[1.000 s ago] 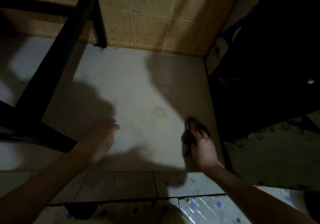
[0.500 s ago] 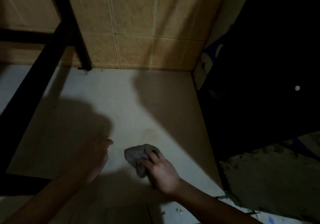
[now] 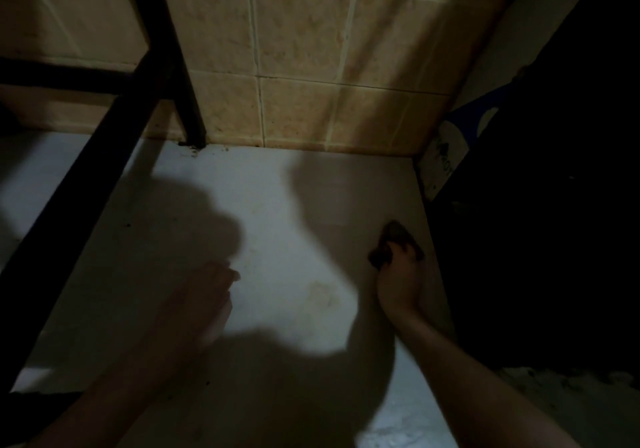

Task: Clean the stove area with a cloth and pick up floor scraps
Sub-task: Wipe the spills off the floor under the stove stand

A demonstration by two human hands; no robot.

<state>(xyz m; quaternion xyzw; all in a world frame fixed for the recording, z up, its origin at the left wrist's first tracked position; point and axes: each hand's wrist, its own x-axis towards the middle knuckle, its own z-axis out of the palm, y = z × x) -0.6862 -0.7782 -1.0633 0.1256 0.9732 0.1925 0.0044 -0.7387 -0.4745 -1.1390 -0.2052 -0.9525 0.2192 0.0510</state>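
Beige ceramic wall tiles [image 3: 304, 49] back the pale surface [image 3: 277, 239] where your right hand [image 3: 398, 281] closes its fingers over a dark, crumpled cloth [image 3: 388, 246], pressed to the surface close to its right edge, beside a black mass [image 3: 536, 205]. Your left hand [image 3: 204, 295] hovers loosely open, fingers gently curled, gripping nothing, well apart from the cloth. Half a second ago the cloth sat near the middle of the surface, looking grey in the light; now it lies far to the right, in shadow. A black metal frame [image 3: 152, 77] crosses the left side. The blue-and-white panel [image 3: 446, 149] at right carries dark marks too blurred to read.
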